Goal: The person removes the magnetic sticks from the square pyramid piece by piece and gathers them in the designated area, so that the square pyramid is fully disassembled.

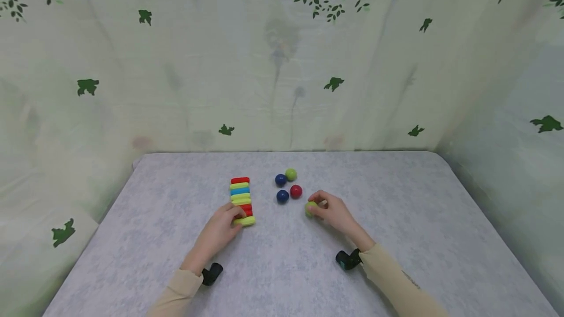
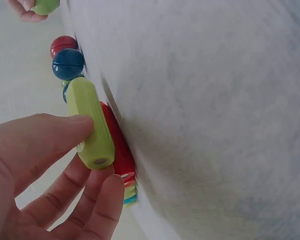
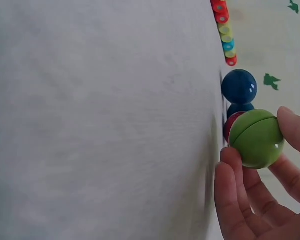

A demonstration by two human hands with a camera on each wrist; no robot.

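Note:
My left hand (image 1: 220, 226) pinches a yellow-green ridged cylinder (image 2: 92, 125) between thumb and fingers, at the near end of a column of short coloured cylinders. In the left wrist view a red cylinder (image 2: 119, 150) lies right behind it on the table. My right hand (image 1: 332, 212) holds a shiny green ball (image 3: 257, 137) with a groove round it, gripped between thumb and fingertips. Between the hands, slightly farther off, sit a red ball (image 1: 296, 191), a dark blue ball (image 1: 282, 196), another dark blue ball (image 1: 280, 180) and a second green ball (image 1: 291, 174).
The column continues away from me with a blue cylinder (image 1: 240, 191), yellow-green ones and a red cylinder (image 1: 240, 180) at its far end. All lie on a grey mottled tabletop (image 1: 396, 199). Pale leaf-printed cloth (image 1: 246, 62) hangs behind and at both sides.

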